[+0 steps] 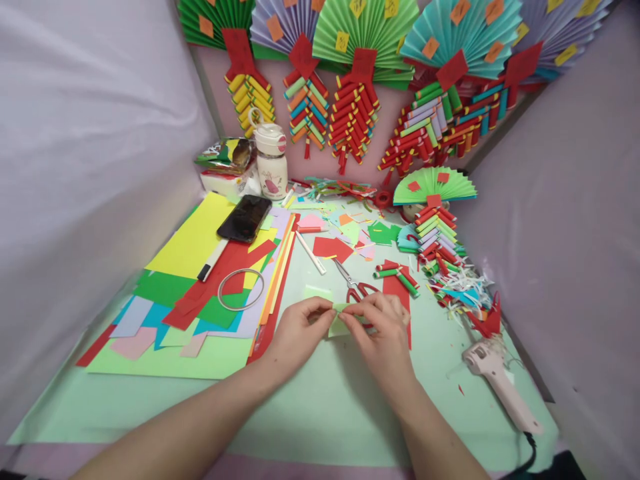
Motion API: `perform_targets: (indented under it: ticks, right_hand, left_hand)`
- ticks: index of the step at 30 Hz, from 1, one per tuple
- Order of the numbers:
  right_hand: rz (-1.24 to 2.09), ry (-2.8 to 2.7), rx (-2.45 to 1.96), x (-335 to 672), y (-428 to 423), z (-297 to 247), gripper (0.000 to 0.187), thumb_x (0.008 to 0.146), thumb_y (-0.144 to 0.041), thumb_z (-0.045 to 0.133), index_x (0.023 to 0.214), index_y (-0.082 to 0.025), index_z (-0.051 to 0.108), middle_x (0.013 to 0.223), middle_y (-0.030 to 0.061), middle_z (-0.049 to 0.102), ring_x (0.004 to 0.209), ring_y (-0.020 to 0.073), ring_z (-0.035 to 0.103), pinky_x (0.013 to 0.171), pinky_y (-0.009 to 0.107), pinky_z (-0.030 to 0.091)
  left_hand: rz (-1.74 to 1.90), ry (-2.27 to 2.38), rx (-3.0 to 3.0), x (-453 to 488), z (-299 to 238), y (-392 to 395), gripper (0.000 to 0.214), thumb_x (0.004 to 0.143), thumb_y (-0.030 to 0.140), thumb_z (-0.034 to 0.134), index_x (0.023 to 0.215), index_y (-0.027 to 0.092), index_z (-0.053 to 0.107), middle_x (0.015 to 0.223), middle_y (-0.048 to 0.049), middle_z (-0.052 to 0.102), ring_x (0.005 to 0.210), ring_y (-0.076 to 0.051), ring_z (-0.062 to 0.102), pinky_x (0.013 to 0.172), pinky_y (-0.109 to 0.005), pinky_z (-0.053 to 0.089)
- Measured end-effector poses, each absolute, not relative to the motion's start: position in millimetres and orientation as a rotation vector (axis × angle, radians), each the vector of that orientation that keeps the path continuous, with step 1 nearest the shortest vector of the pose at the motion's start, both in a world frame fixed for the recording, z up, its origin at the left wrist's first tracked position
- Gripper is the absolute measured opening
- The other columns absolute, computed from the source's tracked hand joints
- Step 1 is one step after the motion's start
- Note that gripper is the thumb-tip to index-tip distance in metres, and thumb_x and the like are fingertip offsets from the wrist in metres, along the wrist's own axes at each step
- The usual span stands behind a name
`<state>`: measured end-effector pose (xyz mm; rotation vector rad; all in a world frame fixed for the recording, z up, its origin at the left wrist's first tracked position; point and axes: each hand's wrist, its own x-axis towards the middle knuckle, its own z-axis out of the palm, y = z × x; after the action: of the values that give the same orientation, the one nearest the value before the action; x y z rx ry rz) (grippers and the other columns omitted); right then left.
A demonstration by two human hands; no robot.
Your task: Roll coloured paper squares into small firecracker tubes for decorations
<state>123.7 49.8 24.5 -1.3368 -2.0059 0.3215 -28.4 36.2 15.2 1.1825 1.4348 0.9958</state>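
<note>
Both my hands meet over the light green table mat (320, 400), pinching a small pale green paper piece (339, 325) between them. My left hand (298, 331) grips its left end with thumb and fingers closed. Closed on the paper's right end is my right hand (382, 331), fingers curled. Red-handled scissors (353, 283) lie just beyond the hands, beside a red paper strip (396, 288). Another small pale green slip (318, 292) lies flat in front of my left hand.
Sheets of coloured paper (195, 293) are stacked at left with a tape ring (241, 289), a marker (212, 261) and a phone (245, 218). A glue gun (500, 383) lies at right. Rolled paper firecrackers (436, 240), scraps, a bottle (271, 163) and paper fans (365, 30) fill the back.
</note>
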Motion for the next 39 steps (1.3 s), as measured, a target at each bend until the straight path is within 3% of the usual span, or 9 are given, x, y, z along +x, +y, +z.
perform_targets:
  ticks: [5,39]
  right_hand:
    - [0.263,-2.002,-1.376,124.8,49.9,21.6,0.008,0.082,-0.032,0.063,0.079,-0.032,0.07,0.084,0.0038,0.055,0.085,0.0238,0.046,0.077,0.04,0.03]
    - [0.304,-1.931,-1.461,121.7,50.0,20.9,0.014,0.079,-0.032,0.065,0.068,-0.023,0.065,0.076,0.0005,0.053,0.081,0.019,0.045,0.076,0.035,0.027]
  left_hand:
    - [1.046,1.454,1.31,-27.3,12.4,34.2,0.017,0.079,0.027,0.053,0.083,0.019,0.068,0.085,-0.0026,0.069,0.082,-0.017,0.062,0.075,-0.025,0.047]
    - [1.031,1.469,1.483,-26.9,13.6,29.5,0.015,0.083,0.024,0.052,0.084,0.02,0.067,0.086,-0.0015,0.068,0.081,-0.015,0.062,0.073,-0.023,0.048]
